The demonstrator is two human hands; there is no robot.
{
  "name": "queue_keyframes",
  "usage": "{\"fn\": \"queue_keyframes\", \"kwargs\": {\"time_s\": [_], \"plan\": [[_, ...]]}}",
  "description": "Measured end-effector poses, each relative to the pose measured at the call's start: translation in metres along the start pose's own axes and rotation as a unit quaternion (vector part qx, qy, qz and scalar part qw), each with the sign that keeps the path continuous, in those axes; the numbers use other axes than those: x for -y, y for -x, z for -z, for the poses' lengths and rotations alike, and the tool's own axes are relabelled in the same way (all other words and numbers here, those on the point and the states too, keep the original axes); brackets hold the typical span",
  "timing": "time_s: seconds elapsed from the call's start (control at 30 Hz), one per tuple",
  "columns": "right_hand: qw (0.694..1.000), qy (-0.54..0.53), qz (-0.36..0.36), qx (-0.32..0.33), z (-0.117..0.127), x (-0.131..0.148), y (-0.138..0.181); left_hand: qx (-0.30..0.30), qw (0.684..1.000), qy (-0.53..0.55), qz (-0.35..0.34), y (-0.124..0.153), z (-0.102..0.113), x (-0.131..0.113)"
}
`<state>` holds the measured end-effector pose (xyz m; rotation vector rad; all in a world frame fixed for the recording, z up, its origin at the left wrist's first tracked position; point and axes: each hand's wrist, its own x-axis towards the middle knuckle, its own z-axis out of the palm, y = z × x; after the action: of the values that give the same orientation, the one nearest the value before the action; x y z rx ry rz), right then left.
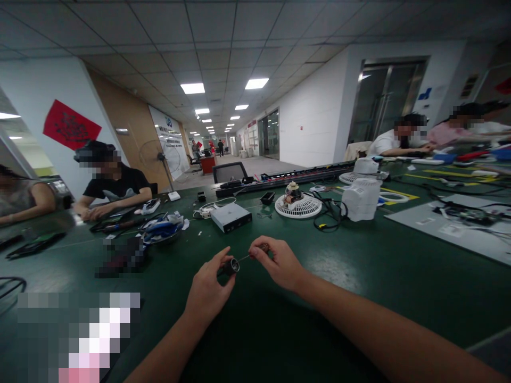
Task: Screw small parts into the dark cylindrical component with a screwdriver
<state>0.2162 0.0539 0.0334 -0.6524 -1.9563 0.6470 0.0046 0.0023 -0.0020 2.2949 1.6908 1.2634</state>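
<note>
Between the fingers and thumb of my left hand (205, 287) is a small black cylindrical part (231, 266), its round end turned toward my right hand. My right hand (281, 263) grips a screwdriver (244, 257) by its reddish-brown handle. The thin shaft points left at the round end of the cylinder. Whether the tip touches inside it is too small to tell. Both hands are held above the green table (343, 319), closed on these things. My fingers hide part of the handle and the back of the cylinder.
Beyond my hands lie a grey box-shaped drive (231, 217), a small black tray (267, 198), a white fan grille with a motor (298, 205) and a white plastic housing (361, 198). A grey panel (415, 215) lies right. A blue bundle (162, 229) lies left. People sit at both sides.
</note>
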Motion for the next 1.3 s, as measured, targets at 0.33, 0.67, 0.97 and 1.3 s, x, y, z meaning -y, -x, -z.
{"fn": "queue_keyframes", "kwargs": {"time_s": [0.33,0.67,0.97,1.3], "plan": [[0.998,-0.048,-0.008,0.040,0.004,-0.005,-0.002,0.014,1.000,-0.017,-0.008,0.001,0.003,-0.002],[1.000,0.014,-0.005,-0.019,0.001,0.000,-0.001,0.011,1.000,-0.019,-0.011,-0.002,0.000,0.000],[1.000,0.023,0.005,-0.001,0.001,-0.004,-0.001,0.027,0.999,-0.021,-0.006,-0.001,0.003,-0.005],[0.999,-0.022,-0.020,0.024,0.001,-0.010,-0.002,0.020,1.000,-0.018,-0.005,0.000,0.002,-0.003]]}}
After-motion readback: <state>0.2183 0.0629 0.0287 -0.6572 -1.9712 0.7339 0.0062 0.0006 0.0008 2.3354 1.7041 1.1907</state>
